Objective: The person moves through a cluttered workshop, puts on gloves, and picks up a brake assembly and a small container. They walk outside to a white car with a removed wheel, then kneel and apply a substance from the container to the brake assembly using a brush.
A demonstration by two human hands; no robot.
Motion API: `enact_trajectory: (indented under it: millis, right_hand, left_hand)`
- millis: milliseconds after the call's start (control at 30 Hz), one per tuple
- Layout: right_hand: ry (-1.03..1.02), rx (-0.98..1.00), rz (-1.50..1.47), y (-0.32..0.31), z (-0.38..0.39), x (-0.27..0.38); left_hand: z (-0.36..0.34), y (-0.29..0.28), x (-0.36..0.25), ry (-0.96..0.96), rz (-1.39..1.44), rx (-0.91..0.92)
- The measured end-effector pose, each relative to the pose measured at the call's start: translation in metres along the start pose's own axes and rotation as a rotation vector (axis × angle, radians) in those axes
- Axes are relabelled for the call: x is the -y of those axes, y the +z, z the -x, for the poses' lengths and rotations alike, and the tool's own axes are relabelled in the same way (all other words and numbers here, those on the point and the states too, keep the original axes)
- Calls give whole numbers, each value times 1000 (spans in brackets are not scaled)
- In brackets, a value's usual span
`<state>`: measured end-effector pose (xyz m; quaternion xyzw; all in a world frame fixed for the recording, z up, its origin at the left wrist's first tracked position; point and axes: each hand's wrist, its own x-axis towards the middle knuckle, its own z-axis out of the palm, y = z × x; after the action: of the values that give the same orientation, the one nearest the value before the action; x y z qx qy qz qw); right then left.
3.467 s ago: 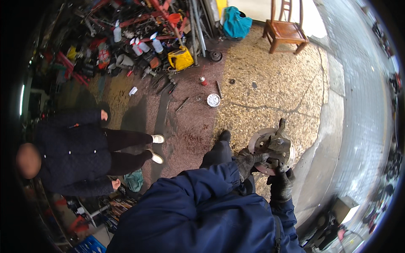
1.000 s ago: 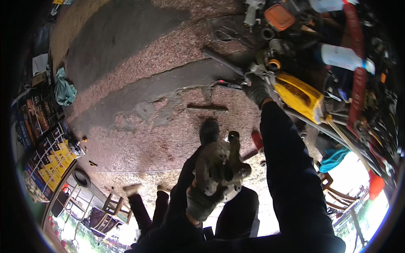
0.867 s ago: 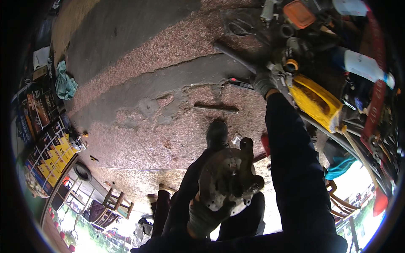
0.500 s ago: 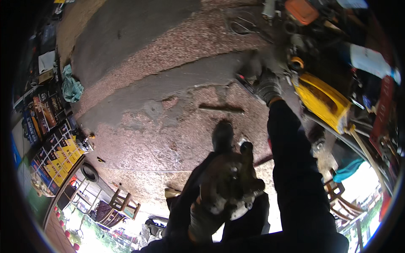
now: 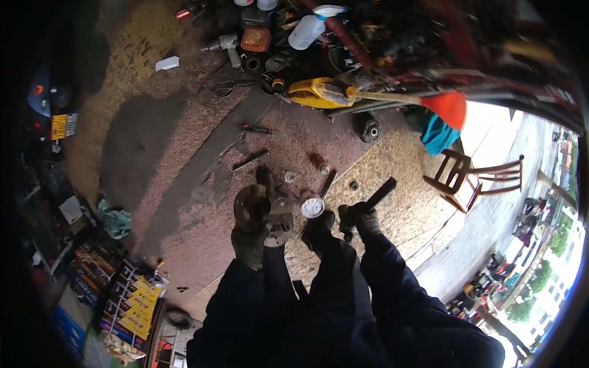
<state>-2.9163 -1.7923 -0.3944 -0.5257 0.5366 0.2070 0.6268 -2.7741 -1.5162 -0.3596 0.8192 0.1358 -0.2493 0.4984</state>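
L hand grips 1 metal assy, R hand 1 dk tool; 1 yel jug ahead.

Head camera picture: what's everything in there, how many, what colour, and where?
metal disc part: one, grey-brown, left of centre
bar-like tool: one, dark, right of centre
tub: one, white-topped, floor centre
can: one, red, beyond tub
floor bars: two, dark, floor centre
jug: one, yellow, upper centre
spray bottle: one, white-blue, top
cone-shaped thing: one, orange-red, upper right
chair: one, brown, right
cloth: one, green, left
boxes: count unclear, yellow and dark, lower left
clutter: uncountable, mixed, top
left hand: one, dark glove, holding metal disc part
right hand: one, dark glove, holding bar-like tool
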Motion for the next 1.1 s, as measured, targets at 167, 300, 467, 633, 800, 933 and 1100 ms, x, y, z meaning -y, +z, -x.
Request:
enact_trajectory:
  millis: [167,300,467,633,800,933,1100]
  right_hand:
    - [18,16,-8,-70,106,-12]
    - [-60,-33,-53,-101,174,-36]
    - [144,-246,332,-91,237,-102]
    - [166,-396,-353,-12,326,-174]
    - [293,-503,-712,80,424,-263]
    - [378,-682,-733,165,486,-362]
    - [450,-773,-813,286,554,-493]
  left_hand:
    - [55,-43,-76,284,-320,105]
    - [72,-55,-139,326,-244,261]
    - [40,-47,-163,338,-47,808]
    - [-4,-15,-160,316,-949,330]
    - [81,54,-171,511,-929,762]
    - [204,82,-150,500,-879,1108]
    - [342,70,-83,387,-908,1333]
